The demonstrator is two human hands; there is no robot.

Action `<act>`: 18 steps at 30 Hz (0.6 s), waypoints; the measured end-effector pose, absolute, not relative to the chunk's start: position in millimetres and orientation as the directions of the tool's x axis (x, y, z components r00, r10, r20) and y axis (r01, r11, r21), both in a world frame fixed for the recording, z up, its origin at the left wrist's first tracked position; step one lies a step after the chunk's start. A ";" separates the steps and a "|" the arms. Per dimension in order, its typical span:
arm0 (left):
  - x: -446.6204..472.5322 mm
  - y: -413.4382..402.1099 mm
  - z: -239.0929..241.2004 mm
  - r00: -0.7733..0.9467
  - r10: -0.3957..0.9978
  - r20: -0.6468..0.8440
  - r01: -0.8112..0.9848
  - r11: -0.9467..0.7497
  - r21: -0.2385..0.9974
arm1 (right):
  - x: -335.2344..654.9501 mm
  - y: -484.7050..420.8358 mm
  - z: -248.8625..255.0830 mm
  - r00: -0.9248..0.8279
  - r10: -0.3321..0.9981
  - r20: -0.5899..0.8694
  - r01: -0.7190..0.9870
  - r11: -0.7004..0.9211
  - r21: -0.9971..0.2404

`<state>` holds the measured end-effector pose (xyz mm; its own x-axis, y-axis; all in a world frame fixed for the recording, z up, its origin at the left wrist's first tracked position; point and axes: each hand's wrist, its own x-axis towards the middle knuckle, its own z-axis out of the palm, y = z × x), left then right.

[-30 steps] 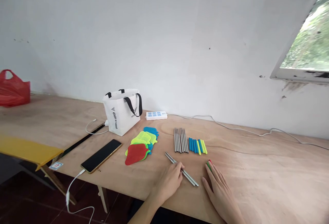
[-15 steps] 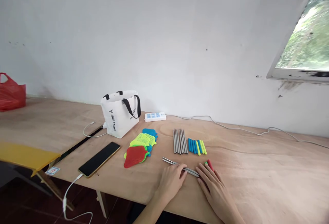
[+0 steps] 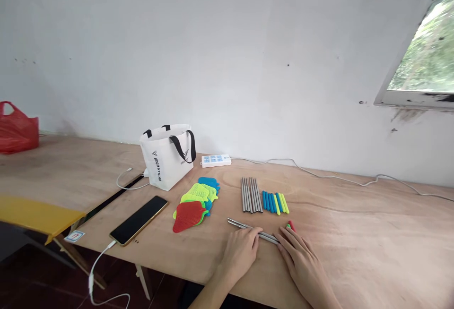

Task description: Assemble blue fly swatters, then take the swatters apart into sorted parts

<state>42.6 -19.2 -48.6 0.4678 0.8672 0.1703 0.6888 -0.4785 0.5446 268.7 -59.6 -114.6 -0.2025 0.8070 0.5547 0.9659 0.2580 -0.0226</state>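
Observation:
My left hand [image 3: 242, 248] is closed, its fingers curled down over a pair of slim metal tubes [image 3: 236, 223] lying slantwise on the table. Flat over the right ends of these tubes rests my right hand [image 3: 301, 259], fingers stretched out. Under its fingertips a red grip sleeve [image 3: 291, 225] and a green one beside it show only in part. Beyond my hands lie a row of metal tubes [image 3: 252, 195] and a row of blue and yellow grip sleeves [image 3: 275, 202]. Left of them, mesh fly swatter heads [image 3: 189, 216] in red, green, yellow and blue overlap in a pile.
A phone [image 3: 139, 220] with a white cable lies near the table's [image 3: 354, 243] front left edge. Behind it stands a white tote bag [image 3: 166, 162], with a power strip [image 3: 216, 160] against the wall. A red plastic bag [image 3: 17, 132] sits far left.
The view has shifted slightly, so things sit a little further right. My right hand has slid a little forward and covers more of the red sleeve. My left hand stays on the tubes.

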 end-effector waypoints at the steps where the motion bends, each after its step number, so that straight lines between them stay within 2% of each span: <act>1: 42.6 -19.1 -48.8 0.466 0.869 0.165 0.689 -0.474 0.548 | 269.8 -59.4 -115.9 -0.200 0.811 0.550 0.968 0.251 -0.019; 6: 34.4 -14.9 -38.0 0.471 0.875 0.110 0.623 -0.419 0.661 | 273.7 -57.8 -122.5 -0.181 0.836 0.518 0.970 0.238 -0.046; 10: 5.2 -11.4 -5.4 0.455 0.887 0.078 0.599 -0.370 0.710 | 273.8 -57.0 -123.8 -0.167 0.851 0.499 0.973 0.225 -0.059; 14: -40.0 -7.6 23.8 0.318 0.942 0.104 0.738 -0.315 0.596 | 273.0 -57.0 -122.9 -0.167 0.858 0.486 0.971 0.228 -0.069; 18: -81.3 0.9 25.5 0.192 0.981 0.023 0.903 -0.186 0.387 | 274.2 -55.7 -125.6 -0.161 0.843 0.513 0.964 0.247 -0.103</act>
